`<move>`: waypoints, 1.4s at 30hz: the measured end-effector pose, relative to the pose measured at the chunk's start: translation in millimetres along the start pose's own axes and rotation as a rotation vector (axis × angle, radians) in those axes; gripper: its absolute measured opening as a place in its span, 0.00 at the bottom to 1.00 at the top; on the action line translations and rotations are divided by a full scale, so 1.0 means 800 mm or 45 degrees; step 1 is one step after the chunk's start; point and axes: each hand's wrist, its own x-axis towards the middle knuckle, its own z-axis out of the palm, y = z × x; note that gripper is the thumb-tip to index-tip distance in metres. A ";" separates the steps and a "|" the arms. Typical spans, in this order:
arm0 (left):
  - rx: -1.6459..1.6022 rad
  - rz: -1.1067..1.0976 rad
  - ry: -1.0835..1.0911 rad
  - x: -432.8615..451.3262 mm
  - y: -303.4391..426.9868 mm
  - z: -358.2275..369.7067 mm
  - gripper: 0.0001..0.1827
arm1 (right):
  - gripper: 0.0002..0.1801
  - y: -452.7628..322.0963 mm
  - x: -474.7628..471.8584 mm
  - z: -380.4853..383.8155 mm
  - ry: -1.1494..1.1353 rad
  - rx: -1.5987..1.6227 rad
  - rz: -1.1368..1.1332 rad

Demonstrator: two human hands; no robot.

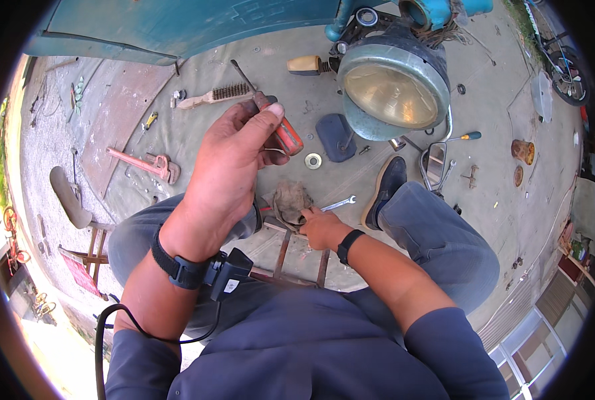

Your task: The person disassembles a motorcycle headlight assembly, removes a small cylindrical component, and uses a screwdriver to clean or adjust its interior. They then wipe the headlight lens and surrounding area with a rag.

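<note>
In the middle of the view, my left hand [232,150] is raised and grips a screwdriver by its red handle [288,135]. The screwdriver's shank points up and to the left, over a wire brush [230,92] lying on the ground. Lower down, my right hand [322,230] has its fingers curled at the edge of a dirty brown rag [290,200]. A combination wrench [340,203] lies just beyond those fingers. Beneath the rag is part of a rusty metal frame [281,255] between my legs.
A large headlamp [392,90] and teal bodywork [187,25] stand ahead. Around them lie a metal washer [313,161], a dark mirror [336,137], a red pipe wrench [147,165], a small yellow screwdriver [150,120] and a rusty can [522,151]. Another mirror [434,162] is near my right shoe [388,187].
</note>
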 end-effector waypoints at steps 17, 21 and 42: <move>-0.024 0.128 0.042 -0.003 0.028 -0.015 0.19 | 0.19 0.026 0.006 -0.098 0.193 0.738 0.028; 0.174 0.291 0.081 -0.005 0.025 -0.019 0.21 | 0.18 0.028 -0.055 -0.174 0.338 0.959 -0.008; 0.359 0.146 -0.510 -0.053 -0.031 0.022 0.18 | 0.26 -0.053 -0.153 -0.229 1.091 2.698 -0.799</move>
